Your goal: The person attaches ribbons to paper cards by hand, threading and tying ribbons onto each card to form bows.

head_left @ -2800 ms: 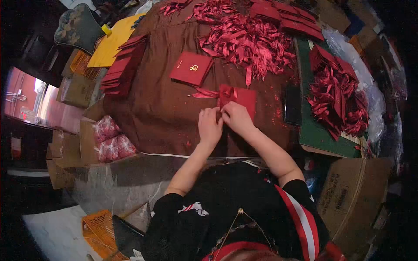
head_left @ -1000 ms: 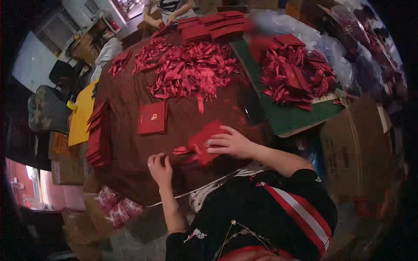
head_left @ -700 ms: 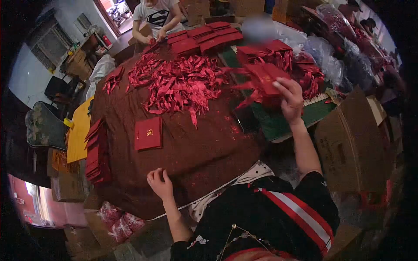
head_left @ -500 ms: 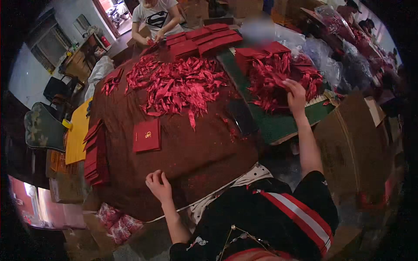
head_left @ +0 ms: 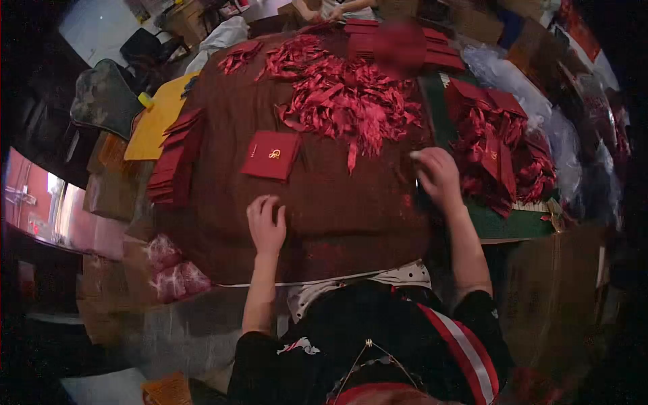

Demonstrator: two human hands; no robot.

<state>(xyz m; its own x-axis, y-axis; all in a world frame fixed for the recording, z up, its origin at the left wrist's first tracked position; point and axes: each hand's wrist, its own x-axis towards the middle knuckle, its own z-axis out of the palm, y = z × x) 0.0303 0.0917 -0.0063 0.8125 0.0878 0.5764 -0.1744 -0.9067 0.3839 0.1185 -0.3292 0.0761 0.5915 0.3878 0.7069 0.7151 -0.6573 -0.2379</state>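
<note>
Clear plastic bags with pink contents [head_left: 179,277] sit at lower left of the frame, beside the desk [head_left: 351,236] draped in brown cloth. On my remote feed, the person's left hand [head_left: 266,219] hovers left of centre, fingers half curled, thumb apart, with nothing visible in its grasp. The right hand [head_left: 440,177], right of centre, is loosely bent and unclasped, also apparently without a load. Just beyond the left hand, not touching it, I see a flat red square folder with a gold emblem [head_left: 271,155] lying on the cloth. Overlapping red folders [head_left: 174,169] line the left edge; ribboned red folders [head_left: 496,148] are heaped at right on a green board [head_left: 523,227]. Farther up, glossy red ribbons [head_left: 358,101] spread across upper centre; at the top edge, another person's hands [head_left: 336,11] are visible.
</note>
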